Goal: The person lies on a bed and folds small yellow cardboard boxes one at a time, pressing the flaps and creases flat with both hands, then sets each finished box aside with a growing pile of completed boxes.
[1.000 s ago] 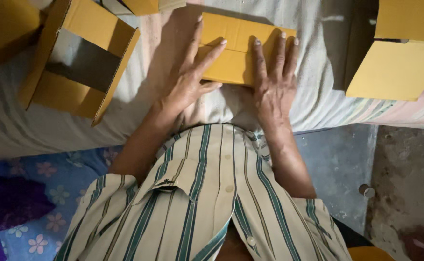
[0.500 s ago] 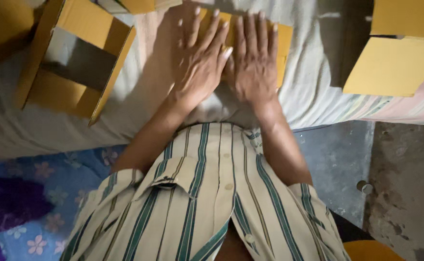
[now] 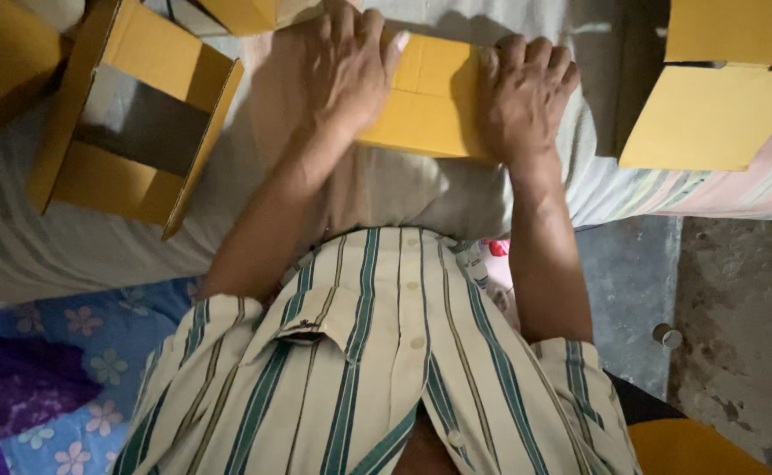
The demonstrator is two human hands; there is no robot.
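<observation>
Flat yellow carton (image 3: 434,101) lying crosswise, left hand (image 3: 351,66), right hand (image 3: 522,97) pressing

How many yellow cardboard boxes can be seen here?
5: a flat piece under both hands, an open box to its left, another at the far left edge, one at the top edge, one at right. More may lie out of view.

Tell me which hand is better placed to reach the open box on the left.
Left, probably. The left hand presses the flat cardboard on the side nearer the open box; the right hand lies farther off.
</observation>
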